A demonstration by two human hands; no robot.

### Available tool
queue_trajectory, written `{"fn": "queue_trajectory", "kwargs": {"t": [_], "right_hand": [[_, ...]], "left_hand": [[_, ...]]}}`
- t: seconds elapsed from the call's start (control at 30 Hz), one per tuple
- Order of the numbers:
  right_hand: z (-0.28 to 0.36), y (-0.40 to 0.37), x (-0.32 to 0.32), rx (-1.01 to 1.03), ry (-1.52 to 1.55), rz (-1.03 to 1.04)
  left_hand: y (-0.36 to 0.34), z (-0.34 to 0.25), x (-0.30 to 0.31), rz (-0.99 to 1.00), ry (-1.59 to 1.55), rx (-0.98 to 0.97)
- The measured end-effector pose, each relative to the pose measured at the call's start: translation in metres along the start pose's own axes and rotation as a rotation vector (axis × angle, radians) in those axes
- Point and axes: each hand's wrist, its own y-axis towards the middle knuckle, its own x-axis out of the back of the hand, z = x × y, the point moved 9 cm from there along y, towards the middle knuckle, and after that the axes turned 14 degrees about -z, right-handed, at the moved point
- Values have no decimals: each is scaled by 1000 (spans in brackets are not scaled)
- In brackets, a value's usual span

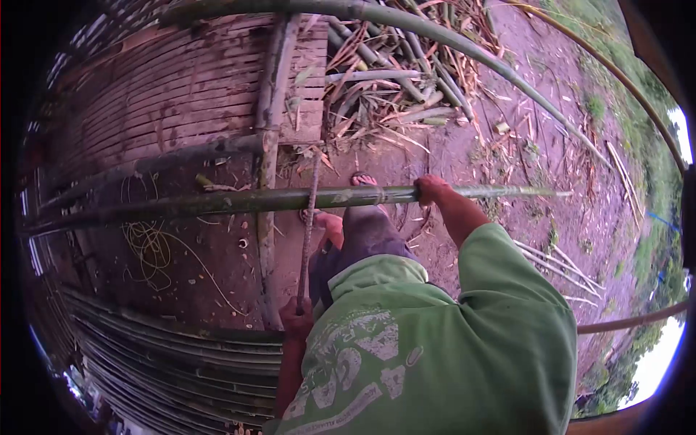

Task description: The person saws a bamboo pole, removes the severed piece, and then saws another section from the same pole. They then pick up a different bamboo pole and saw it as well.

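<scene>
A long green bamboo pole (290, 200) lies level across the view in front of my legs. My right hand (430, 190) is wrapped round it, right of my knee. Lower left, my left hand (296, 317) is closed on the bottom end of a long, thin, ridged rod or blade (308, 239); which of the two I cannot tell. This tool points away from me and crosses over the pole, left of my legs. An upright-looking bamboo post (267, 174) passes the pole just left of the tool.
A slatted bamboo platform (167, 94) fills the upper left. Cut bamboo and scraps (406, 87) are heaped beyond my feet. Stacked poles (181, 355) lie lower left, below coiled cord (148, 250). A curved pole (464, 45) arches across the top. Thin sticks (558, 268) lie right.
</scene>
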Motion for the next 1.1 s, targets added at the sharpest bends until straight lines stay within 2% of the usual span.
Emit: {"fn": "queue_trajectory", "kwargs": {"t": [0.1, 0.17, 0.27, 0.33, 0.4, 0.5, 0.6, 0.67, 0.77, 0.87, 0.9, 0.97, 1.07, 1.1], "right_hand": [[0, -1, 17, -17, 38, -33], [4, 2, 11, 8, 39, 67], [3, 10, 10, 72, 79, 109], [0, 7, 9, 117, 124, 111], [14, 20, 18, 223, 199, -93], [82, 8, 74, 396, 333, -374], [184, 9, 105, 605, 494, -392], [226, 2, 109, 550, 447, -238], [228, 5, 108, 366, 372, -249], [227, -1, 92, 360, 332, -266], [224, -11, 90, 363, 311, -207], [223, -21, 68, 349, 319, -216], [231, -34, 36, 328, 307, -244], [235, -35, 29, 318, 306, -258]], "left_hand": [[7, -47, 3, -89, -125, 46], [-4, -74, 4, -135, -248, 27], [-9, -100, -7, -154, -272, 93], [-15, -96, -18, -156, -169, 204], [-9, -108, -21, -169, -32, 277], [-10, -119, -24, -208, 38, 216], [-17, -109, -31, -235, 59, 207], [-19, -106, -34, -242, 91, 205], [-24, -101, -31, -213, 180, 193], [-39, -92, -30, -182, 210, 163], [-53, -91, -28, -174, 222, 148], [-87, -82, -25, -185, 273, 121], [-120, -68, -26, -112, 229, 199], [-120, -74, -24, -124, 225, 128]]}}
